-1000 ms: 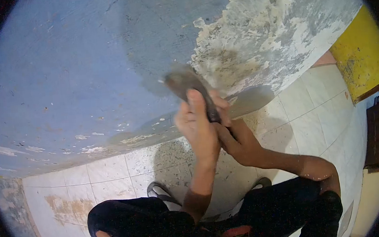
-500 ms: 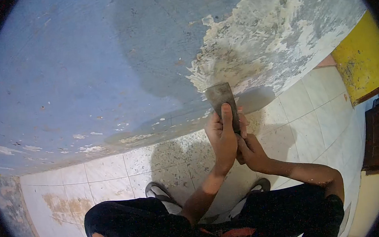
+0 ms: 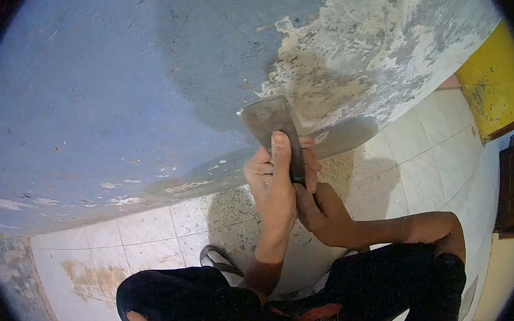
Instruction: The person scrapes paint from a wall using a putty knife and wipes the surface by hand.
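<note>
A wide, flat metal scraper (image 3: 269, 118) is held out toward the blue wall (image 3: 112, 81), its broad edge at the upper left, near the border of the peeled patch (image 3: 351, 56). My left hand (image 3: 276, 180) is wrapped round the scraper's lower part, the thumb lying along its face. Just below and to the right, my right hand (image 3: 328, 215) grips the handle end, most of which is hidden by the fingers. Whether the blade touches the wall cannot be made out.
Paint flakes lie scattered on the tiled floor (image 3: 148, 229) below the wall. My sandalled foot (image 3: 219, 260) is near them. A yellow wall section (image 3: 498, 81) and a dark brown wooden piece (image 3: 512, 182) stand at the right.
Both hands and the scraper have moved left and somewhat nearer to the camera. The blade now lies over blue paint, left of its earlier place at the peeled patch's lower edge.
</note>
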A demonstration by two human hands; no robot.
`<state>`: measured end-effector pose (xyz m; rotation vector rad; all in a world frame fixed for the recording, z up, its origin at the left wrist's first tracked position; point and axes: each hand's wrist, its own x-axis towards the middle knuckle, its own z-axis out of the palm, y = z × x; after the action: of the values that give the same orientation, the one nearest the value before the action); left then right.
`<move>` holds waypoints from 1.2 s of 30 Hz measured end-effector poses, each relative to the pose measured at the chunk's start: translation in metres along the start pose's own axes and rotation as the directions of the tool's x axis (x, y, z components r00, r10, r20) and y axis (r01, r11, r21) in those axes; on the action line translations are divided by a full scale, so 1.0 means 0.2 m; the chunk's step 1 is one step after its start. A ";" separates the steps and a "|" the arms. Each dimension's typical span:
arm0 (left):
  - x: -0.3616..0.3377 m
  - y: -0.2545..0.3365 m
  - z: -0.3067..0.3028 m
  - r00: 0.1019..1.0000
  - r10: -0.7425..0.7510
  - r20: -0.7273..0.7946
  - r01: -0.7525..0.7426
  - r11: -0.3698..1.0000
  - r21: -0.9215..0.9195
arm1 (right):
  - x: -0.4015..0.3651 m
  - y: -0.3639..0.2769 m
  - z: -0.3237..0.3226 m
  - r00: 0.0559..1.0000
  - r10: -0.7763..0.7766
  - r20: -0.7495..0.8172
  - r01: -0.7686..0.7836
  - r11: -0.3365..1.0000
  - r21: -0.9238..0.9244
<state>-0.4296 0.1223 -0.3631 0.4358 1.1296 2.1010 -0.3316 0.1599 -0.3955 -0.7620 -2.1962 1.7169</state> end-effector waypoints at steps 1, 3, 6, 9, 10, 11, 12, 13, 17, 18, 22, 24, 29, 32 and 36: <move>0.00 0.00 0.01 1.000 -0.001 0.004 0.001 1.000 -0.001 | 0.00 -0.01 -0.01 1.000 0.000 -0.005 0.000 1.000 -0.001; 0.00 -0.02 0.04 0.994 0.066 -0.089 -0.068 0.997 -0.021 | 0.00 -0.04 -0.03 1.000 -0.002 0.030 0.000 0.999 0.046; -0.01 -0.04 0.06 0.995 0.058 -0.079 -0.059 0.998 -0.015 | -0.02 -0.01 -0.06 1.000 -0.011 0.017 0.010 0.999 0.040; -0.02 -0.13 0.09 1.000 0.014 0.001 -0.014 0.998 -0.054 | -0.08 0.08 -0.09 0.999 0.041 -0.021 -0.039 0.997 0.067; -0.02 -0.16 0.10 1.000 0.015 -0.001 -0.015 0.998 -0.054 | -0.09 0.09 -0.11 0.999 0.041 -0.019 -0.040 0.997 0.067; -0.02 -0.18 0.10 1.000 -0.006 0.010 0.006 0.996 -0.090 | -0.10 0.10 -0.12 0.999 0.024 -0.031 -0.023 0.999 0.027; -0.03 -0.20 0.10 0.999 -0.026 0.022 0.028 0.991 -0.127 | -0.11 0.10 -0.12 0.999 0.007 -0.041 -0.008 1.000 -0.014; -0.03 -0.23 0.09 0.999 -0.027 0.020 0.030 0.991 -0.128 | -0.11 0.11 -0.12 0.999 0.010 -0.040 -0.010 1.000 -0.015; -0.03 -0.28 0.07 0.999 -0.034 -0.025 0.031 0.992 -0.120 | -0.12 0.14 -0.14 0.999 0.020 -0.040 -0.022 0.999 -0.048; -0.03 -0.28 0.07 0.999 -0.030 -0.042 0.025 0.993 -0.113 | -0.11 0.13 -0.15 0.999 0.025 -0.021 -0.026 0.996 -0.080; -0.04 -0.23 0.06 0.999 -0.046 -0.021 0.044 0.996 -0.080 | -0.11 0.09 -0.12 0.999 0.040 -0.011 -0.040 0.999 -0.006; -0.04 -0.23 0.05 0.997 -0.071 -0.007 0.070 0.990 -0.119 | -0.12 0.09 -0.11 0.999 0.012 -0.040 -0.013 0.999 -0.029; -0.05 -0.19 0.04 0.994 -0.111 -0.008 0.109 0.989 -0.102 | -0.12 0.08 -0.09 1.000 0.001 -0.022 -0.002 0.998 -0.067; -0.04 -0.21 0.04 0.996 -0.083 -0.034 0.082 0.996 -0.035 | -0.11 0.11 -0.08 0.999 -0.005 -0.036 0.003 0.999 -0.050; -0.03 -0.16 0.03 0.993 -0.090 -0.078 0.092 0.996 0.016 | -0.08 0.17 -0.02 0.988 -0.118 -0.100 0.112 0.992 -0.064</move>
<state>-0.4083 0.1334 -0.3858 0.3090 1.1923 2.0441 -0.3084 0.1592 -0.4243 -0.7069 -2.1828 1.5303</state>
